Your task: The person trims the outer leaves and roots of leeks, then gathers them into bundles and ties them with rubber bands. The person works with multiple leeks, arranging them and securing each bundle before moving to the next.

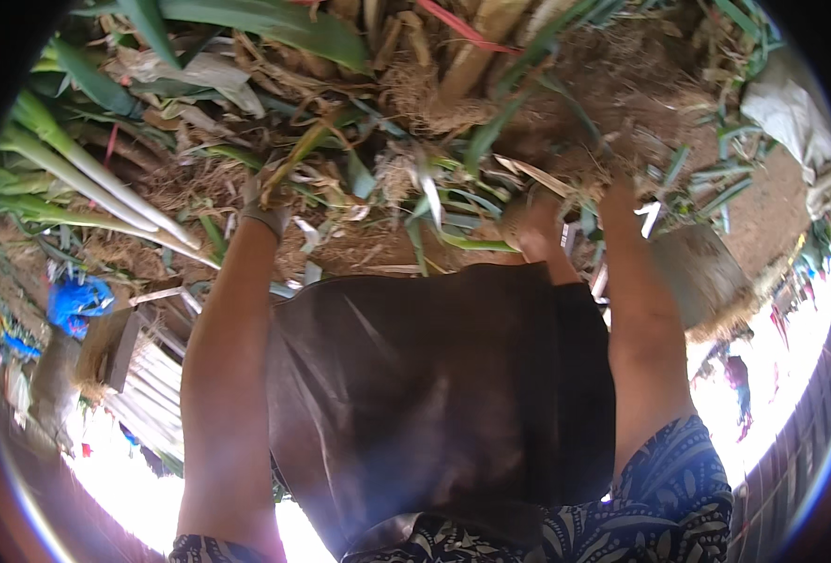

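Note:
My left hand [263, 199] reaches down into leaf litter at the left of centre, beside a long yellowish leaf [301, 155]. Its fingers are mostly lost among the leaves, so a grip cannot be made out. Farther right, my right hand [618, 192] is low over dry, stringy roots and leaf scraps [589, 183]. Blur and debris hide its fingers too. Between the hands lie green and withered leaf strips [429, 192]. Long leek-like stalks [106, 192], white at the base and green above, lie left of my left hand.
A dark apron or cloth [415, 375] covers my lap, with a foot [535, 223] beyond its edge. Thick stalks [481, 47] lie ahead. A wooden block [699, 272] is at right, a blue plastic bag [79, 302] at left, and a pale sack [791, 117] at far right.

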The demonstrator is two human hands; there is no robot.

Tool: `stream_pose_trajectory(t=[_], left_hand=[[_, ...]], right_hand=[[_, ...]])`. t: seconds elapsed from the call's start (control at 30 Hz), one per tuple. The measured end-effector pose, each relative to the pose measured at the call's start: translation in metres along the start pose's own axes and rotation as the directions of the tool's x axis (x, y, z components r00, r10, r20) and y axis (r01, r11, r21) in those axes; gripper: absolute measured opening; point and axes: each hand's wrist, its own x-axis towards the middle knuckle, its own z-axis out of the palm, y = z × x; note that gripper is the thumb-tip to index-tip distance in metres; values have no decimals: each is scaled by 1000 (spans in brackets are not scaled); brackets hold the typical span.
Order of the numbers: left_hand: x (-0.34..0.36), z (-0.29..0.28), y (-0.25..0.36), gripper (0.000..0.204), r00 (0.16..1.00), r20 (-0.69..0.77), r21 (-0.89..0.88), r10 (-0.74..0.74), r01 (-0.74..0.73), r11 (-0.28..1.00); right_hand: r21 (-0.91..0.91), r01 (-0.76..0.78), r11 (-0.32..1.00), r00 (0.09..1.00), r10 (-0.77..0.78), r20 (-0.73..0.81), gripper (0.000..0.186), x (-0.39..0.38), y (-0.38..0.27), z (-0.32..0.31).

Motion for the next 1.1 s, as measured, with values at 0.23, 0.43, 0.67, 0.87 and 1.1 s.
stream_pose_trajectory(t=[0.23, 0.43, 0.67, 0.87, 1.1], left_hand=[[10, 3, 18, 44, 998, 10, -115, 63, -61, 991], [21, 10, 6, 56, 986, -114, -256, 123, -148, 955], [19, 13, -12, 79, 960, -234, -366, 154, -234, 901], [40, -4, -42, 73, 889, -204, 228, 411, -365, 903], [6, 51, -104, 61, 930, 95, 488, 355, -355, 797]], right_hand=[[804, -368, 467, 910, 357, 209, 23, -23, -64, -23], [279, 695, 663, 719, -622, -311, 23, -126, -109, -46], [757, 58, 651, 964, -235, 128, 31, -314, -172, 39], [717, -691, 89, 720, -8, 694, 54, -285, -148, 71], [788, -508, 349, 803, -138, 579, 54, -293, -319, 53]])
